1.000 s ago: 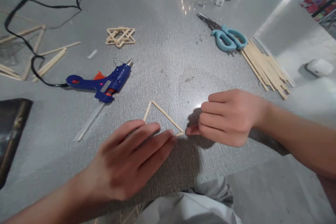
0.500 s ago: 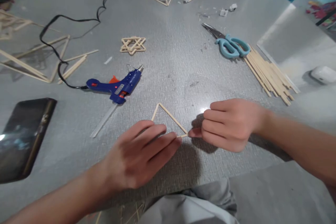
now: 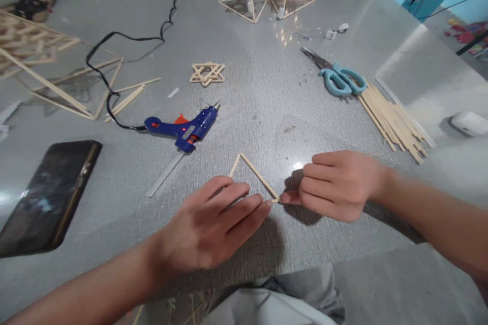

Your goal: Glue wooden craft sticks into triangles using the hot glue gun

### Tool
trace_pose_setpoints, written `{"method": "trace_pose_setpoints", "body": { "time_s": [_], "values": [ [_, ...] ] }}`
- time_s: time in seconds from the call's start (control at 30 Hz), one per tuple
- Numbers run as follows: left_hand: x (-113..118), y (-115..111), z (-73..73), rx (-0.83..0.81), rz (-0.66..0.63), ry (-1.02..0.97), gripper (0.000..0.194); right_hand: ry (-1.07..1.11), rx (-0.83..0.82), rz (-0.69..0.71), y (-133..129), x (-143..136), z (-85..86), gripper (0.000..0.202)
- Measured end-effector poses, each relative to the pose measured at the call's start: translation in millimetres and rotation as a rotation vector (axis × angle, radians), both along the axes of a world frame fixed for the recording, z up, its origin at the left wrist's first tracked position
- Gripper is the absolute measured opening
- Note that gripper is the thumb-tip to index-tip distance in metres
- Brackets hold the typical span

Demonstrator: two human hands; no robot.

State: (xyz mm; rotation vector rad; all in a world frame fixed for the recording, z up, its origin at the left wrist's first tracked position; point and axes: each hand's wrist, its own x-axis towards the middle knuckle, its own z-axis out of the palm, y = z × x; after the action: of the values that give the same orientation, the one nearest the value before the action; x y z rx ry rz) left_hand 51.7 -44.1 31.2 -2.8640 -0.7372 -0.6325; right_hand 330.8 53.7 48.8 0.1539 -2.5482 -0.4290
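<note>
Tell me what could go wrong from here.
The stick triangle might skew if the left hand lying over it or the right hand at its corner slips.

The glue gun shows a red light; its nozzle, if hot, could burn someone reaching past.

Its black cord crosses the stick frame, so a tug may drag it.

I see the left hand (image 3: 221,228) and right hand (image 3: 337,185) bare, forearms bare too; over the lap I make out a loose, creased garment (image 3: 274,310), pale grey with darker folds.
</note>
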Motion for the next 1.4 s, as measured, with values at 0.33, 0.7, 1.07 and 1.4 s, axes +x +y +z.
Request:
{"method": "trace_pose_setpoints", "body": {
  "time_s": [0.33, 0.7, 1.07, 1.4],
  "values": [
    [2, 2, 6.1, 0.012, 0.033, 0.014, 0.017, -0.005, -0.022, 0.025, 0, 0, -6.0, 0.008],
    [-16, 21, 21.3, 0.061, 0.192, -0.309, 0.016, -0.043, -0.057, 0.037, -4, -3, -4.3, 0.013],
    [-45, 37, 31.8, 0.088, 0.470, -0.604, 0.029, 0.109, -0.163, -0.058, -2, -1, -14.8, 0.017],
    [-42, 35, 26.6, 0.060, 0.563, -0.542, 0.028, 0.296, -0.419, -0.176, 6, -7, -14.4, 0.010]
  ]
}}
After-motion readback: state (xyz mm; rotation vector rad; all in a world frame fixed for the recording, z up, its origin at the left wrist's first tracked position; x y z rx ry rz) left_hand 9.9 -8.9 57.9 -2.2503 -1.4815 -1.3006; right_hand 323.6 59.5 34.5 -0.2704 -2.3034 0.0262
